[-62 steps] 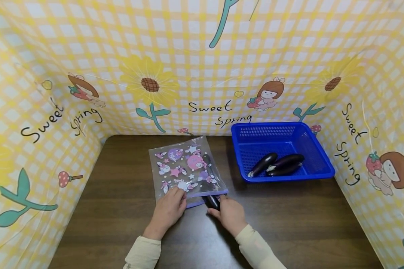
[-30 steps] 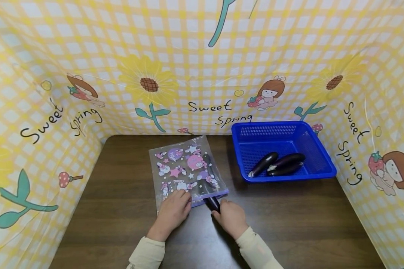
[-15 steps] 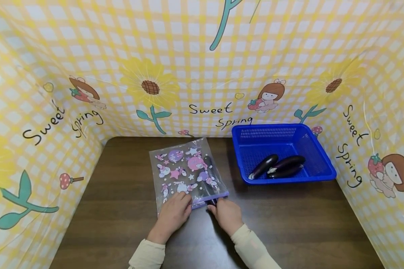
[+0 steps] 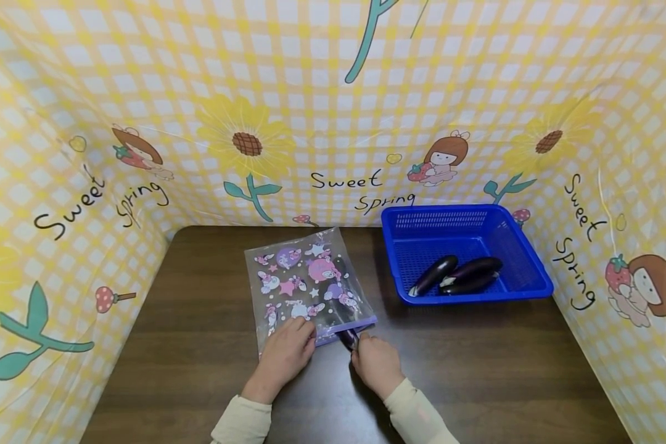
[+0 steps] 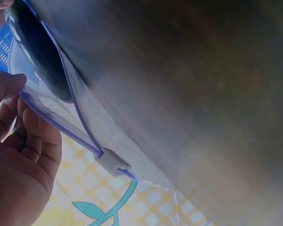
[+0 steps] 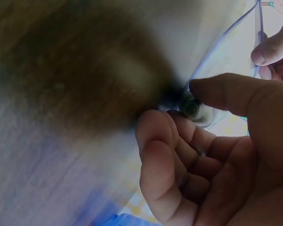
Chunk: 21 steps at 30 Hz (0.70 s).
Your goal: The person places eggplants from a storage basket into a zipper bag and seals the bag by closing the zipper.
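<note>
A clear zip bag (image 4: 288, 285) with pink and purple cartoon prints lies flat, its purple-edged mouth towards me. My left hand (image 4: 288, 348) pinches one edge of that mouth between thumb and fingers, as the left wrist view shows, and the mouth gapes. A dark purple eggplant (image 4: 346, 338) lies partly inside the bag. My right hand (image 4: 377, 364) holds the eggplant's near end, with the thumb on one side and curled fingers on the other. In the right wrist view the green stem end (image 6: 192, 108) shows between them. Through the plastic a dark shape is visible, its outline unclear.
A blue perforated basket (image 4: 477, 298) stands at the back right and holds 3 eggplants (image 4: 434, 275). The brown wooden table (image 4: 189, 345) is enclosed by yellow checked cloth (image 4: 333, 111) at the back and both sides. A slider (image 5: 114, 162) sits on the bag's zip.
Over the last seconds my left hand has shifted slightly right along the bag's mouth. My right hand pushed forward with the eggplant, then drew back slightly, and its thumb no longer shows from above.
</note>
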Available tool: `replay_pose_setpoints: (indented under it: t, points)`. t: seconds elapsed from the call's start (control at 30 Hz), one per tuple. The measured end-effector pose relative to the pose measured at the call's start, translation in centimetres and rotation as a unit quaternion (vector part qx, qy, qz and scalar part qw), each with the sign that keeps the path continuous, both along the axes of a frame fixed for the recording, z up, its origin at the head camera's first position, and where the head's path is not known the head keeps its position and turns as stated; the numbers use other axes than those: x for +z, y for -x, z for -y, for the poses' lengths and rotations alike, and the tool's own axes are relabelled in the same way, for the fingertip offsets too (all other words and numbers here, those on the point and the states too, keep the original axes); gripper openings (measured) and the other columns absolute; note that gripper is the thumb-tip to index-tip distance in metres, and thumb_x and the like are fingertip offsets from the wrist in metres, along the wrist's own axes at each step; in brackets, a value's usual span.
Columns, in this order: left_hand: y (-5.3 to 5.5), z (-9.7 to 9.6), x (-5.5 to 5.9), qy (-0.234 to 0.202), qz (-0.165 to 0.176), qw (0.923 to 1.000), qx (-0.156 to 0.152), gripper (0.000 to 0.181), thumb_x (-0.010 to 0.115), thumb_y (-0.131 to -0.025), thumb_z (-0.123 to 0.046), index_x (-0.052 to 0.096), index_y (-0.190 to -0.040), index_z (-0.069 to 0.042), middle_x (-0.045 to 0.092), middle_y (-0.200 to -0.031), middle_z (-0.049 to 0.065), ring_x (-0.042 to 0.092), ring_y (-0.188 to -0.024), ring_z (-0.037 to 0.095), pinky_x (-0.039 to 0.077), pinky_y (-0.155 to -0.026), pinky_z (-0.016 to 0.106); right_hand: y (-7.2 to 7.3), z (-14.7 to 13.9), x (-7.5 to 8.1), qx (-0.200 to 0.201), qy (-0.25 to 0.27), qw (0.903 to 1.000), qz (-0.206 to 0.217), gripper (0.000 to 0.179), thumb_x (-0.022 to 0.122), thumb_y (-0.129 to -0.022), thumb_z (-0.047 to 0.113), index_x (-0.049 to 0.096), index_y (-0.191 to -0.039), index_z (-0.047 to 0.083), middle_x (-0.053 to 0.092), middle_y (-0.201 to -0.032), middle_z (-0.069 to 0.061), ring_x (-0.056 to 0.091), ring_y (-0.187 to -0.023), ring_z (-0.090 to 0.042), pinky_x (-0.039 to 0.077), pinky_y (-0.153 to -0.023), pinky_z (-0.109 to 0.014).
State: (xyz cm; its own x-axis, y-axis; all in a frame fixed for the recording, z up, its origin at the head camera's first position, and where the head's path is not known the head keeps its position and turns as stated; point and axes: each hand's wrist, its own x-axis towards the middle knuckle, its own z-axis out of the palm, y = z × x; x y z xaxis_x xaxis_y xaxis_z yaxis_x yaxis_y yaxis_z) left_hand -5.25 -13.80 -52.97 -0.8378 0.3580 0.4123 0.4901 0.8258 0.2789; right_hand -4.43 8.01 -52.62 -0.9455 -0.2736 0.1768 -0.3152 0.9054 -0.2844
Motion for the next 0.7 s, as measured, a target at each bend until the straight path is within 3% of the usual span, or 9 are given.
replay_pose_setpoints:
  t: [0.43,0.7]
  points:
    - [-0.1,-0.1,-0.1,-0.004,-0.003,1.0000,-0.001,0.018,0.078,-0.083,-0.010,0.061,-0.085,-0.015,0.052,-0.079,-0.004,0.050,-0.070,0.017,0.045,-0.057,0.034,0.9,1.2,-0.8,-0.028,-0.004,0.9996,-0.010,0.025,0.076,-0.084,0.019,0.058,-0.075,0.005,0.057,-0.060,-0.007,0.058,-0.052,-0.029,0.046,-0.045,-0.042]
    - [0.0,-0.2,0.0,-0.005,0.004,1.0000,0.001,0.018,0.078,-0.084,-0.010,0.061,-0.085,-0.015,0.052,-0.079,-0.004,0.050,-0.070,0.017,0.045,-0.057,0.034,1.8,1.7,-0.7,-0.028,-0.006,0.9996,-0.007,0.034,0.073,-0.091,0.025,0.058,-0.066,0.007,0.059,-0.060,-0.009,0.061,-0.054,-0.031,0.047,-0.046,-0.043]
